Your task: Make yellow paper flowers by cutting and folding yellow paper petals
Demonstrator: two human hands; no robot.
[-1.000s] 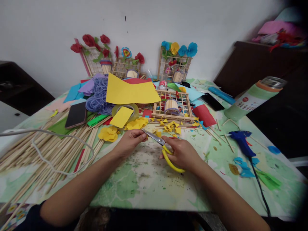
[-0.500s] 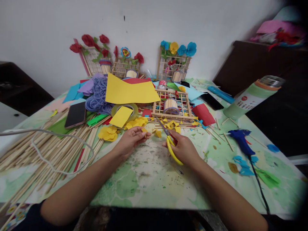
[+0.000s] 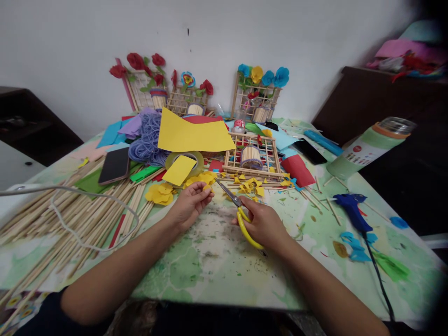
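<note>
In my left hand (image 3: 192,204) a small piece of yellow paper (image 3: 207,188) is pinched between thumb and fingers. My right hand (image 3: 263,222) is wrapped round the yellow handles of a pair of scissors (image 3: 247,228), whose blades point up and left toward the left hand, apart from the paper. Beside the left hand lie yellow paper petals (image 3: 160,194). Yellow paper scraps (image 3: 252,186) are scattered just beyond the scissors. A small yellow paper rectangle (image 3: 179,170) rests against a roll of tape (image 3: 199,163).
Bundled wooden sticks (image 3: 77,210) and a cable (image 3: 66,228) cover the left side. Behind the hands lie a stick lattice (image 3: 229,161), purple cord (image 3: 149,135) and a yellow sheet (image 3: 196,135). To the right are a glue gun (image 3: 353,212) and a tall bottle (image 3: 367,149).
The yellow scrap that was hanging between the hands is gone from there. The scissors have swung so their blades point further left. My left hand still pinches its paper piece.
</note>
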